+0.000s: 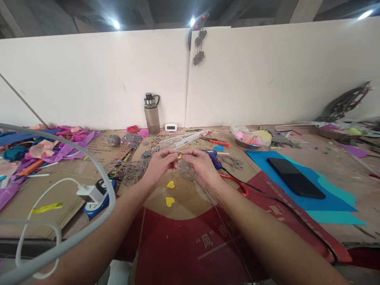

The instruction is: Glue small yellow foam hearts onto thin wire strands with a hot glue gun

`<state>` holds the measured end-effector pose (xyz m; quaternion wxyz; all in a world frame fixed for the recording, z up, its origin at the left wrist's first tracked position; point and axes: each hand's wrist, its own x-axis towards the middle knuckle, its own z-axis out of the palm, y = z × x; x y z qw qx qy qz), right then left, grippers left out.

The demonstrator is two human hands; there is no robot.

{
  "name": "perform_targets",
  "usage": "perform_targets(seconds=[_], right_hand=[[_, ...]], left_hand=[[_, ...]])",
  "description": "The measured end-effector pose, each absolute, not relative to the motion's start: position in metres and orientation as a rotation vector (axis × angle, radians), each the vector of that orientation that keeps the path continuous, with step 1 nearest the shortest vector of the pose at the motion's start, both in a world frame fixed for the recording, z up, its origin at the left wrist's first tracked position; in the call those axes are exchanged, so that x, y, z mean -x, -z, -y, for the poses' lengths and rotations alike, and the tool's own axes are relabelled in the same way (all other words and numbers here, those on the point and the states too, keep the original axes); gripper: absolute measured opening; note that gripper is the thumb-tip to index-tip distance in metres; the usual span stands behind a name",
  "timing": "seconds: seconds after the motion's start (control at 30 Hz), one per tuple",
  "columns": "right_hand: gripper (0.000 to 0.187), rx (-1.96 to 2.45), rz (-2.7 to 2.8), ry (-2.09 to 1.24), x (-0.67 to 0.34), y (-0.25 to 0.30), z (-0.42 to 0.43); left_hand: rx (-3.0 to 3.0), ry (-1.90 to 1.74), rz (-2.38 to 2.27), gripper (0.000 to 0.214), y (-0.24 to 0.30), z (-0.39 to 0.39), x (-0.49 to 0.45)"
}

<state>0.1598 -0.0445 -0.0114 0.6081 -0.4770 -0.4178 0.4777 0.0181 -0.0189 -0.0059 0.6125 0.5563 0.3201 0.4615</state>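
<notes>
Yellow piece [179, 156] between inward-turned hands [160, 166]

Three lamps [116, 24] blaze along the top of the frame, dim ceiling [169, 15] behind, and there's wide-angle stretch in both lower corners!

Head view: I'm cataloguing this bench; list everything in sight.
Held piece: 1, yellow, centre
Hearts: 2, yellow, on cardboard
Cardboard: several, brown and red, centre
Glue gun: 1, blue, centre-right
Loop handle: 1, orange, centre-right
Phone: 1, black, right
Sheets: 2+, blue and teal, under phone
Bottle: 1, grey, back centre
Digital display: 1, white, beside bottle
Sticks: several, white, back centre
Cord: several tangles, grey, centre
Power strip: 1, blue-white, left
Cables: uncounted, white, left foreground
Scrap pile: 1, mixed colours, left
Bowls: 2, metallic, right
Ornament: 1, dark, hanging above
Boards: 2+, white, behind
Lights: 3, white, overhead
Left hand: 1, bare, holding piece
Right hand: 1, bare, holding piece
</notes>
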Motion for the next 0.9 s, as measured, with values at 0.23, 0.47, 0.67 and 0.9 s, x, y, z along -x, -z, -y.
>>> perform_targets(seconds=[0.23,0.47,0.67,0.9], right_hand=[[0.017,1.116,1.168,-0.968,-0.161,0.018,0.042],[0.020,1.219,1.452,-0.618,-0.160,0.018,0.049],[0.017,1.179,1.530,-0.621,-0.157,0.017,0.051],[0.019,1.189,1.638,-0.673,-0.159,0.024,0.051]], left_hand=[[-1.503,-1.075,-0.859,0.019,0.006,0.015,-0.014],[-1.435,-1.185,-0.950,0.017,0.007,0.007,-0.012],[-1.333,-1.294,-0.920,0.018,0.009,0.001,-0.009],[-1.178,-1.382,-0.957,0.023,0.007,-0.004,-0.003]])
